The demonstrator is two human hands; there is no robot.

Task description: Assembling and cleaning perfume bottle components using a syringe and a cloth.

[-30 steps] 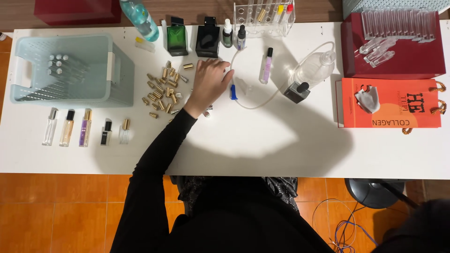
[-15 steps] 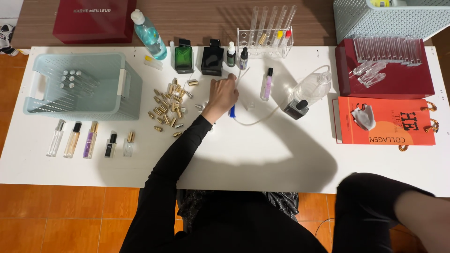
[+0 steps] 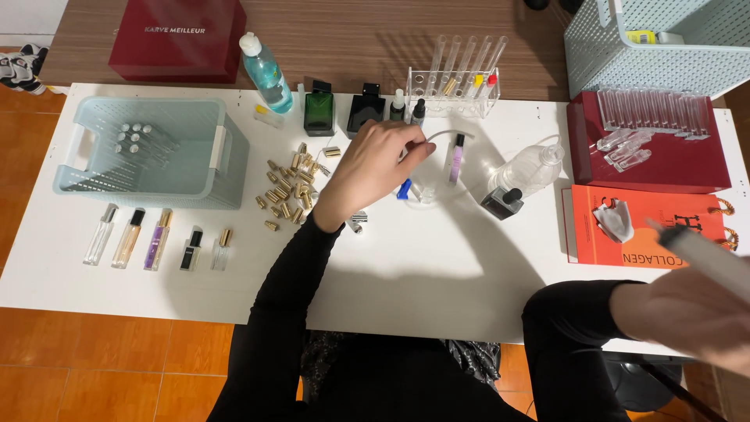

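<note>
White worktop fills the view, a pale blue basket at nine o'clock already holding a few capped vials. Five filled slim bottles stand lined up at eight o'clock; the loose gold caps near centre look unfitted yet, so plenty seems left. Left hand, fingers pinched narrow on the thin clear tube at twelve o'clock. Right hand at four o'clock, blurred and cut off, wrapped round a pale syringe-like cylinder, hard to identify.
</note>
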